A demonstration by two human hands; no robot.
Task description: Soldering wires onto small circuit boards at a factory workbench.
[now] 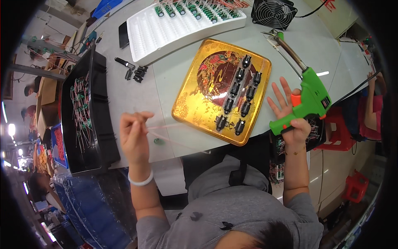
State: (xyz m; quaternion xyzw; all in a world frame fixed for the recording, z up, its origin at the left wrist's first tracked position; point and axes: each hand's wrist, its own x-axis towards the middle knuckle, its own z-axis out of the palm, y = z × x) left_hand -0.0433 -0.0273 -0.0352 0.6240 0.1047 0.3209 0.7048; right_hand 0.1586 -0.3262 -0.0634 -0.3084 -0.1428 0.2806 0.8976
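Observation:
My left hand [134,135], with a white band on its wrist, is pinched on thin pale wires [166,125] over the table's near left. A small green component [156,141] is beside the wires; whether it is joined to them is blurred. In my right hand [293,118] is a green soldering gun [311,93] with an orange trigger, the thumb hooked over its handle and the other fingers stretched out. Its metal tip points to the far left. Between my hands lies a gold tin lid [192,97], bearing small black housings [234,89] in two rows on clear strips.
A white foam tray [145,33] with green wired components stands at the back, next to a black phone [123,35]. A black fan [273,14] is at the far right. Loose black parts [140,74] lie left of the lid, near a black bin [97,112] of wired pieces.

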